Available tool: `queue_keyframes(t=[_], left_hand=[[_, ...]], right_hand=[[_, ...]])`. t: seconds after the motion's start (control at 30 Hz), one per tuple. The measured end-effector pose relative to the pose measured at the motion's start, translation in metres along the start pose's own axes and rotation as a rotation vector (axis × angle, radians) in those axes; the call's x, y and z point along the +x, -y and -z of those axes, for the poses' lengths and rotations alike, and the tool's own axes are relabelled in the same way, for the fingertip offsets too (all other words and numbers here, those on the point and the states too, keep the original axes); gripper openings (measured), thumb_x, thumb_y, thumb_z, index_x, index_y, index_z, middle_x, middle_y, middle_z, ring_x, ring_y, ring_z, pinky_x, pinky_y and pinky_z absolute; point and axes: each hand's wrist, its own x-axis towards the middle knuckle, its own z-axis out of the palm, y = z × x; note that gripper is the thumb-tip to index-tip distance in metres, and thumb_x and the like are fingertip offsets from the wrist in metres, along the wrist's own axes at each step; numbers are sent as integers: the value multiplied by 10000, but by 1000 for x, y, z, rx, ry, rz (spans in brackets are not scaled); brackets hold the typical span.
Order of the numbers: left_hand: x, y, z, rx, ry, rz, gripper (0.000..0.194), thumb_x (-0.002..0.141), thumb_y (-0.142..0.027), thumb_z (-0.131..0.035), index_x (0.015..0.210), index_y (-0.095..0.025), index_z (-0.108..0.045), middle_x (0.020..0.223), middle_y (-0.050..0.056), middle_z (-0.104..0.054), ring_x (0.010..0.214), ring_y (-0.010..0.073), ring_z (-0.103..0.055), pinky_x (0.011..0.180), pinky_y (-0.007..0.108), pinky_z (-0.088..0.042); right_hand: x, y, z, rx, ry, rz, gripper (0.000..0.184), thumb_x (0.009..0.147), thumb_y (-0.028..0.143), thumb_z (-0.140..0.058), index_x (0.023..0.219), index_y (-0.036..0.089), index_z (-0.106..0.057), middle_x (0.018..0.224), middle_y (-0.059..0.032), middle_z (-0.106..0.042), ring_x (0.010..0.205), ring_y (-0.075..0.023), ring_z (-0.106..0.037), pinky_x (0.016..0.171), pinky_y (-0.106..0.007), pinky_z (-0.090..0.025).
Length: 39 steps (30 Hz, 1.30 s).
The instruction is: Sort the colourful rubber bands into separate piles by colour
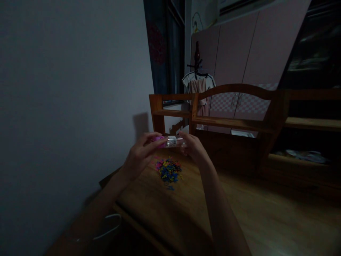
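Note:
A small clear bottle [172, 141] with a pink cap and a white printed label lies sideways in the air between my two hands. My left hand [141, 153] grips its pink cap end, fingers stretched along the cap. On the other side, my right hand [194, 145] pinches the clear end between thumb and fingers. Below the bottle, a loose pile of small coloured pieces [169, 171], blue, yellow, pink and red, rests on the wooden desk [191, 206]. The pieces are too small to name.
A wooden shelf rack [234, 122] stands along the desk's back edge. Close on the left is a white wall [80, 89]. A white cord loop [113, 216] hangs by the desk's near left edge. Clothes [198, 85] hang behind, before pink cabinets [234, 60].

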Motion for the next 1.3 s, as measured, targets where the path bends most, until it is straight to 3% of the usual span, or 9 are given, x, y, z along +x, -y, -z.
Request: queue_keyframes(t=[0.1,0.27,0.33,0.47,0.6,0.87,1.07,1.2,1.3], left_hand=[[10,-9,-2,-27,1,-37,465,882,-197,-639,1326,-299,-544,1277,62,-557,1185,218,-532,1005,393,-476],[39,-15,-3,-156,-8,-23,301,926,-267,-586,1225,-256,-606,1235,55,-610,1176,207,-554,1036,392,-452],[51,-12,-3,-194,-51,18,414,898,-330,-626,1298,-260,-546,1328,70,-546,1258,237,-490,1062,432,-427],[64,15,-7,-254,-184,105,798,708,-445,-801,1396,-296,-425,1439,90,-406,1327,294,-406,1080,488,-394],[61,49,-16,-318,-311,277,734,695,-473,-803,1327,-275,-489,1390,116,-449,1246,288,-490,1079,507,-383],[53,38,-27,-701,-117,406,777,721,-494,-771,1370,-221,-443,1419,166,-446,1262,300,-487,1026,442,-443],[29,52,-51,-818,-344,678,511,766,-388,-757,1194,-176,-576,1287,143,-576,1172,229,-575,1038,397,-442],[21,36,-67,-1162,-312,708,464,831,-462,-681,1184,-180,-576,1309,130,-574,1194,222,-571,1027,368,-473],[30,21,-74,-1283,-354,733,441,869,-497,-625,1169,-178,-571,1297,132,-588,1218,229,-561,1014,363,-492]], right_hand=[[6,-5,-4,207,69,-107,340,786,491,-685,786,165,-591,642,18,-572,404,-56,-445,351,-197,-342],[9,-8,-11,407,134,-240,268,799,432,-694,803,175,-616,616,28,-563,403,-38,-387,331,-153,-286],[8,-7,-12,470,166,-291,279,808,437,-683,814,165,-626,677,-1,-612,411,-26,-373,322,-138,-259],[8,-6,-8,622,168,-346,337,806,467,-676,869,138,-644,759,-38,-648,432,-17,-394,318,-119,-264],[12,-8,-2,756,133,-271,346,798,473,-683,852,133,-639,753,-36,-640,457,-18,-408,338,-108,-308],[13,-10,-16,557,-84,-47,275,745,400,-756,745,170,-606,732,-25,-632,583,-80,-551,420,-158,-397],[12,-8,-4,386,-112,-8,343,746,483,-721,776,182,-560,811,-45,-668,561,-84,-563,441,-185,-429],[10,-10,6,89,-150,121,426,700,514,-762,806,203,-490,770,-19,-673,490,-99,-566,433,-217,-453],[1,-6,6,-152,-5,135,425,697,502,-773,821,210,-490,660,16,-632,476,-113,-560,435,-223,-453]])
